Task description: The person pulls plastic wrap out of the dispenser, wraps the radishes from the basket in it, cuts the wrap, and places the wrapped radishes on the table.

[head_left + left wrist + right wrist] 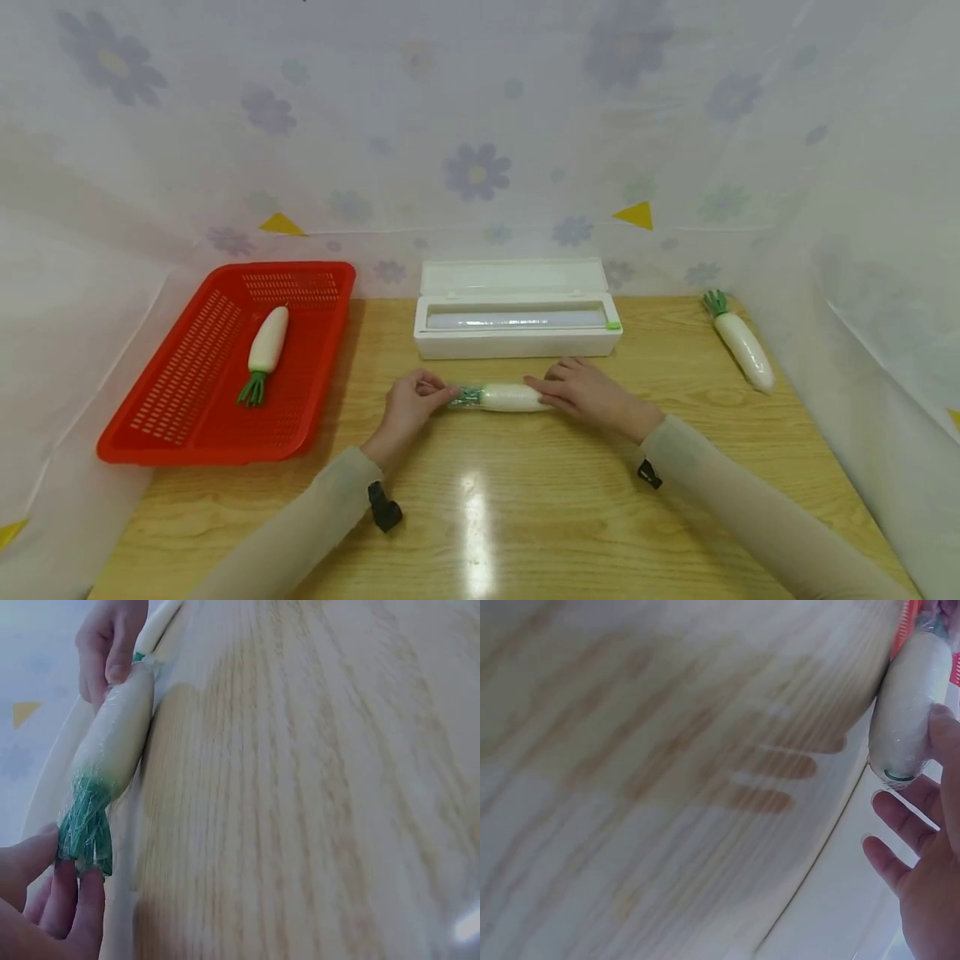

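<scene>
A white radish (510, 398) with green leaf stubs, wrapped in clear film, lies crosswise in front of the white box. At its leafy end, my left hand (408, 408) pinches the film and green stubs (86, 829) between thumb and fingers. My right hand (596, 398) holds the root tip. In the right wrist view the thumb (946, 735) lies along the radish (909, 705), a finger sits under the tip, and the other fingers spread away from it.
An open white cling film box (517, 344) with a green slider stands behind the hands. To the left is a red basket (315, 417) holding another radish (268, 340). A film-wrapped radish (744, 348) lies at the table's right edge. White flowered sheets (480, 100) surround the table.
</scene>
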The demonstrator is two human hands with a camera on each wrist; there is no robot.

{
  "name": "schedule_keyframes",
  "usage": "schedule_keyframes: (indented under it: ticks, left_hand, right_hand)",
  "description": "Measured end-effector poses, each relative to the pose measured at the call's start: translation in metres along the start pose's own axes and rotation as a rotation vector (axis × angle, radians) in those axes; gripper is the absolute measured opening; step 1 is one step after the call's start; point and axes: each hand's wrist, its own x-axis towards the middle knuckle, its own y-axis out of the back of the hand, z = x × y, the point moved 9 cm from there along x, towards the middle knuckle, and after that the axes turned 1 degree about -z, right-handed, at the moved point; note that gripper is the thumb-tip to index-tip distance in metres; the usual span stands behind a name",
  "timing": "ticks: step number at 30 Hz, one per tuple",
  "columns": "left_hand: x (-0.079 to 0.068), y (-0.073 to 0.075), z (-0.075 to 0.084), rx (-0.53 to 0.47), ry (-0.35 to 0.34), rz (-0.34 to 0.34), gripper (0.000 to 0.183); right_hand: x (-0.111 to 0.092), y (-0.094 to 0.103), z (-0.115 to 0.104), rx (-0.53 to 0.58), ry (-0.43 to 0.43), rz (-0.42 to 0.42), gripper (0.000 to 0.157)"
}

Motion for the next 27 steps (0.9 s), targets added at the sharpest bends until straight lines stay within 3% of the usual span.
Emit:
schedule_keyframes:
  ticks: [7, 14, 18, 22, 27]
  left_hand:
    - [0.001, -0.001, 0.000, 0.035, -0.016, -0.052, 0.019]
    - [-0.002, -0.003, -0.003, 0.026, 0.005, -0.088, 0.019]
    - [-0.006, -0.003, -0.001, 0.059, -0.036, -0.116, 0.015]
    - [-0.010, 0.000, -0.001, 0.083, -0.057, -0.129, 0.013]
    - [-0.011, 0.003, -0.006, 0.063, -0.007, -0.108, 0.019]
  right_hand:
    - [0.001, -0.001, 0.005, 0.208, -0.061, -0.025, 0.040]
    - [-0.001, -0.007, 0.015, 0.284, -0.174, -0.091, 0.048]
    - [-0.007, -0.011, 0.021, 0.370, -0.244, -0.136, 0.043]
    - [-0.011, -0.012, 0.022, 0.432, -0.220, -0.144, 0.028]
    - [-0.012, -0.017, 0.016, 0.448, -0.152, -0.167, 0.023]
